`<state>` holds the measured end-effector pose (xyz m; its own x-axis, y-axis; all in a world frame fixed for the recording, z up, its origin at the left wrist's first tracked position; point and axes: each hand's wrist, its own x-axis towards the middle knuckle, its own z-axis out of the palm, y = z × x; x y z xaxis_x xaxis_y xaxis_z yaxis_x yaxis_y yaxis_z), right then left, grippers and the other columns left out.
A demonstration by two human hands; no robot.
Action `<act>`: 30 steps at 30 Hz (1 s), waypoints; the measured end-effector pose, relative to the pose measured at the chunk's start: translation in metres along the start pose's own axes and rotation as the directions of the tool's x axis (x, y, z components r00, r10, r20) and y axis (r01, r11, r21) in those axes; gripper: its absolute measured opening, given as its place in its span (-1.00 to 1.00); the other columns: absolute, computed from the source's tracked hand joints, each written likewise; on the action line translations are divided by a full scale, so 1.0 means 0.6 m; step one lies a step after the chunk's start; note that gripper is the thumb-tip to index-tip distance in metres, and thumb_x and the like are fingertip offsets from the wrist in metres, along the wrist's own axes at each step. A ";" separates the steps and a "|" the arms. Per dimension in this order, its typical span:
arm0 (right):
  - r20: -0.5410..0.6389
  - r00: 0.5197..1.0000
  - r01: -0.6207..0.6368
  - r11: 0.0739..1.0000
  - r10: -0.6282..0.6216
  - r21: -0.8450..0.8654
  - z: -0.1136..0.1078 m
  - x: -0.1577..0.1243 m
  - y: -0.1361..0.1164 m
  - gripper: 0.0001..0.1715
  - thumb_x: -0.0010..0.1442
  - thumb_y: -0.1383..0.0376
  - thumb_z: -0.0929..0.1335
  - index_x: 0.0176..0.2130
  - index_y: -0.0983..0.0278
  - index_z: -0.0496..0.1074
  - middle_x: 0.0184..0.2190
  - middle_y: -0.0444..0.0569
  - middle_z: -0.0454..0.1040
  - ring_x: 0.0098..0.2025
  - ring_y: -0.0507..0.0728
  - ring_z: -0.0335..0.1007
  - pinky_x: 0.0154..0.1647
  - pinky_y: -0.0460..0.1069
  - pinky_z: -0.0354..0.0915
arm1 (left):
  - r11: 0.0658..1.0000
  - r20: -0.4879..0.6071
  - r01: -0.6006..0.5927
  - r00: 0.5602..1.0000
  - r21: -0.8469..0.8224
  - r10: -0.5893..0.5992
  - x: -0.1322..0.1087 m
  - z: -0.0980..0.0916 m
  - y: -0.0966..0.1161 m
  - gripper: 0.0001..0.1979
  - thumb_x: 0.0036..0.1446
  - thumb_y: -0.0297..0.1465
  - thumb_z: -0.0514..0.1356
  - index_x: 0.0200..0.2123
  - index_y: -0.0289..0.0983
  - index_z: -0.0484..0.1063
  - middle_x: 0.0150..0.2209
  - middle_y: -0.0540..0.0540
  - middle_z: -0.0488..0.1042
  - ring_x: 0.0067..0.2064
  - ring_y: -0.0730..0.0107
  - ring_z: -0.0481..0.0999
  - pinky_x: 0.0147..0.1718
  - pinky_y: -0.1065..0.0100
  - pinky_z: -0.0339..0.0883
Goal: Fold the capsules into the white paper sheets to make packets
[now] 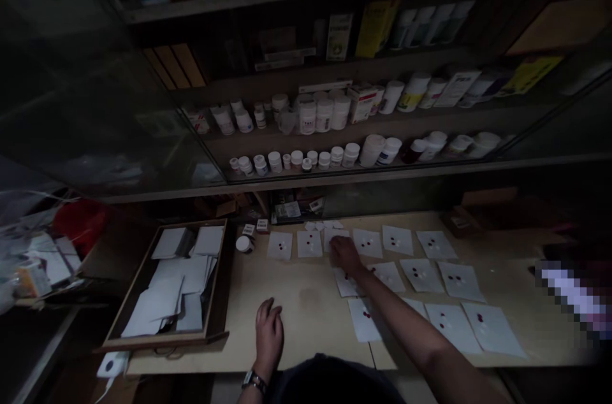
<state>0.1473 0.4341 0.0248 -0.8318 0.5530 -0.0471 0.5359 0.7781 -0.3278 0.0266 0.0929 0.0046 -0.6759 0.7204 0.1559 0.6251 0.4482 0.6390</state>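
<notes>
My right hand (345, 254) reaches over a white paper square (333, 234) in the back row. Its fingers are bent down and closed together; whatever they hold is hidden. Dark red and pale pills lie on the neighbouring squares, such as the paper (310, 251) to its left and the paper (369, 251) to its right. My left hand (268, 331) rests on the table near the front, its fingers loosely stretched out with nothing in them. A white pill bottle (245, 244) stands at the back left, beside small boxes (262, 225).
Rows of pill papers (461, 281) cover the table's right half. At the left stands a wooden drawer tray (217, 289) with stacks of blank paper (160, 308). Shelves of bottles (307, 116) rise behind the table. A cardboard box (492, 219) sits back right.
</notes>
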 end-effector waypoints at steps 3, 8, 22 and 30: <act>0.047 0.998 0.029 0.998 -0.032 0.047 0.031 -0.042 -0.067 -0.64 0.28 0.37 0.19 -0.03 0.29 0.45 0.03 0.12 0.43 0.07 0.23 0.25 0.12 0.11 0.05 | 0.999 0.030 -0.049 0.998 -0.005 0.049 0.015 0.004 0.005 -0.71 0.20 -0.46 0.01 -0.24 -0.21 0.54 0.00 -0.21 0.45 0.09 0.09 0.38 0.08 -0.05 0.31; 0.029 0.999 -0.038 0.999 0.037 0.039 0.072 -0.061 -0.136 -0.46 0.28 0.24 0.24 0.22 0.25 0.25 0.28 0.19 0.17 0.30 0.32 -0.03 0.28 0.29 -0.20 | 0.994 0.041 -0.107 0.993 -0.006 0.108 0.029 0.006 0.007 -0.71 0.19 -0.48 0.01 -0.23 -0.22 0.54 0.02 -0.21 0.44 0.12 0.08 0.35 0.09 -0.07 0.30; 0.099 0.995 0.000 0.999 -0.004 0.034 0.068 -0.123 -0.181 -0.51 0.30 0.11 0.23 0.14 0.23 0.36 0.23 0.20 0.24 0.31 0.34 -0.02 0.29 0.39 -0.35 | 0.977 0.088 -0.211 0.973 -0.018 0.212 0.030 -0.020 -0.023 -0.70 0.19 -0.50 0.01 -0.22 -0.23 0.54 0.01 -0.22 0.44 0.11 0.08 0.36 0.07 -0.06 0.30; 0.149 0.975 0.149 0.983 -0.164 0.103 0.081 -0.205 -0.243 -0.52 0.26 0.07 0.26 0.08 0.22 0.39 0.22 0.21 0.26 0.28 0.31 0.06 0.30 0.38 -0.30 | 0.897 0.294 -0.441 0.862 0.036 0.412 0.023 -0.044 -0.026 -0.66 0.19 -0.52 0.02 -0.05 -0.22 0.48 0.11 -0.24 0.37 0.17 0.05 0.31 0.12 -0.12 0.21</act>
<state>0.1644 0.2382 0.0328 -0.9204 0.3677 -0.1328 0.3879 0.8168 -0.4269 -0.0029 0.0818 0.0167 -0.2104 0.9616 0.1765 0.8728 0.1035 0.4770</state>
